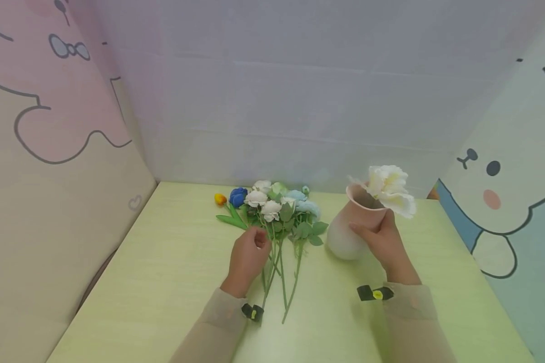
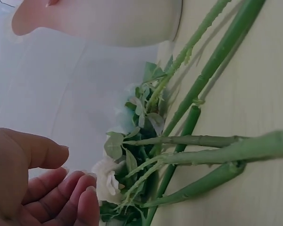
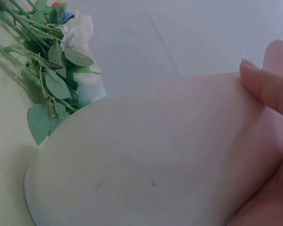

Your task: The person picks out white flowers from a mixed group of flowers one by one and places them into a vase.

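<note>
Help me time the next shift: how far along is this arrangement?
Done, apparently: one white flower sits at the mouth of the vase. In hand: the right hand grips it below the rim; the left hand, holding nothing, is near the stems. Probably left: the flowers on the table.

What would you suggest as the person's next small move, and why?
Probably pinch one slender green plastic-looking stem with the left hand: it holds nothing and is close to the stems, while the right hand grips the rounded pink-and-white vase.
</note>
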The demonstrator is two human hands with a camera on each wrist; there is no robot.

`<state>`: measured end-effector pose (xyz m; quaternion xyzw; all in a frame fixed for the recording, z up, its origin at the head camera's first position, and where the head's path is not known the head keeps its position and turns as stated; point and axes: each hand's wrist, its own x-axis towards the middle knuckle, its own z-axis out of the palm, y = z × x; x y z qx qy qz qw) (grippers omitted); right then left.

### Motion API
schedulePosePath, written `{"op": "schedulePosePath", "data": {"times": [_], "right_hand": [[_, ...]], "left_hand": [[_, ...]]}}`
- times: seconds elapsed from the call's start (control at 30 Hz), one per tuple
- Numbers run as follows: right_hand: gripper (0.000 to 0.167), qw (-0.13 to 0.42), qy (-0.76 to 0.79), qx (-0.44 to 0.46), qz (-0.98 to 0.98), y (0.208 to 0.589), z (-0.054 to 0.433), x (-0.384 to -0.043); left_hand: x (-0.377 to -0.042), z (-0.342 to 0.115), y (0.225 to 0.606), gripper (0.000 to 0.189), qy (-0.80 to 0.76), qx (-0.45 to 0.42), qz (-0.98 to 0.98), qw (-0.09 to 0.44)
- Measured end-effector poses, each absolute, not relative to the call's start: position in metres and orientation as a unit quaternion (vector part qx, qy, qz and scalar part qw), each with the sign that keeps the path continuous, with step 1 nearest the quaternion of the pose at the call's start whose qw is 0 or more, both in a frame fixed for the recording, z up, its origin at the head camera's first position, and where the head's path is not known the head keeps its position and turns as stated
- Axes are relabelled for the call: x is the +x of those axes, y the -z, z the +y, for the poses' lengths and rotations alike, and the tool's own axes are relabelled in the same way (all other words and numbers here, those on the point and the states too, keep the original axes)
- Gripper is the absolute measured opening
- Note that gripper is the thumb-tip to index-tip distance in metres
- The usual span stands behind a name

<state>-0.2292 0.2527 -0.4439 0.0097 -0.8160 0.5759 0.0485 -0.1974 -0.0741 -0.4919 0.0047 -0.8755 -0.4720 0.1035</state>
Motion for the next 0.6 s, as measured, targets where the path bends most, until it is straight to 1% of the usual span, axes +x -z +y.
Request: {"op": "schedulePosePath", "data": {"times": [0.2, 0.4, 0.6], "right_hand": [[0.085, 0.051, -0.590, 0.021, -0.805, 0.444, 0.252, -0.229], [0.083, 0.057, -0.594, 0.020, -0.802, 0.446, 0.250, -0.229], [0.082, 0.062, -0.596, 0.021, -0.800, 0.446, 0.250, -0.230]], "left_hand": [[-0.202, -0.072, 0.502, 0.024, 0.465, 0.015, -0.883, 0.070], [-0.205, -0.071, 0.512, 0.024, 0.454, 0.024, -0.888, 0.059], [-0.206, -0.069, 0.513, 0.024, 0.454, 0.034, -0.889, 0.047]]}}
